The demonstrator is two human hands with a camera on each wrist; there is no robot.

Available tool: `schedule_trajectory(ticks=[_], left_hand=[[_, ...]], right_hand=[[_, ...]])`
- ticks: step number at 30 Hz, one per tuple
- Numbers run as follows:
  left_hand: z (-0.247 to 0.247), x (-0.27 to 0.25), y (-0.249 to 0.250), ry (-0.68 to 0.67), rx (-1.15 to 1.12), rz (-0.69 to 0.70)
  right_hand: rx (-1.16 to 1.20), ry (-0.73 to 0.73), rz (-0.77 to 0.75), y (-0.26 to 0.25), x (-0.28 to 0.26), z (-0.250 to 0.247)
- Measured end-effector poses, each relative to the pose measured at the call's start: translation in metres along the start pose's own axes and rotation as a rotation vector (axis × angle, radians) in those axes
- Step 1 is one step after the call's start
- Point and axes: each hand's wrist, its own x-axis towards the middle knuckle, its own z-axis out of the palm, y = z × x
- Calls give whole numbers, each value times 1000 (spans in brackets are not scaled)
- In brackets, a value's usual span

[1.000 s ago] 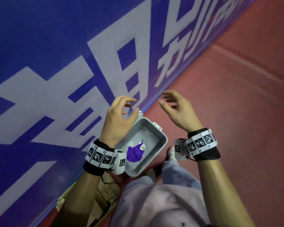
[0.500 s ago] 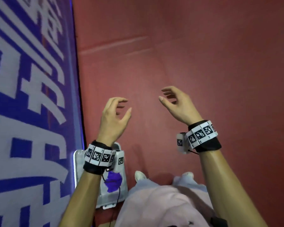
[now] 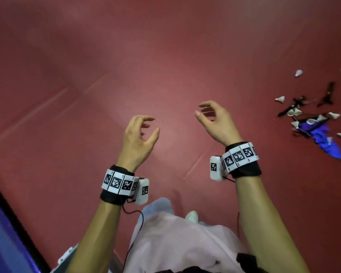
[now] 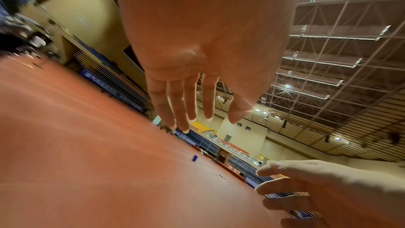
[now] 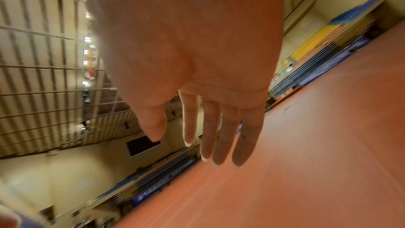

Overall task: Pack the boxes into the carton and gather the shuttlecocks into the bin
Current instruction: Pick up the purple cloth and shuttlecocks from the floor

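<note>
Several white shuttlecocks [image 3: 295,112] lie scattered on the red floor at the far right of the head view, mixed with black strips and a purple cloth [image 3: 321,133]. My left hand [image 3: 144,126] hangs in the air at centre with loosely curled fingers, holding nothing. My right hand [image 3: 205,110] hovers beside it, fingers relaxed and empty, well to the left of the shuttlecocks. A corner of the grey bin [image 3: 67,254] shows at the bottom left, behind my left forearm. In the wrist views both hands [image 4: 188,119] [image 5: 197,145] show straight, empty fingers. No carton is in view.
A blue banner with a black edge [image 3: 4,229] runs along the bottom left. My pink clothing [image 3: 177,243] and a white shoe [image 3: 192,215] are below. Red court floor [image 3: 165,66] spreads ahead; a large hall with stands shows in the wrist views.
The view has swung right, away from the blue banner and the grey bin with the purple item. The shuttlecock pile has come into view at right. Both hands stay raised and empty.
</note>
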Motion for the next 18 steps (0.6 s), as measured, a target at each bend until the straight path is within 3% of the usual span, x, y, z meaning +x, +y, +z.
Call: schedule_trajectory(ticks=[7,13,18], left_hand=[[118,118,41,-254,-26,153],[227,253,69,-384,-97,293],[308,372,111,-551,-124,376]], right_hand=[[8,256,183,92,45,-105],[-37,451,284,160,122,-191],[-46,608,396,188,180,-260]])
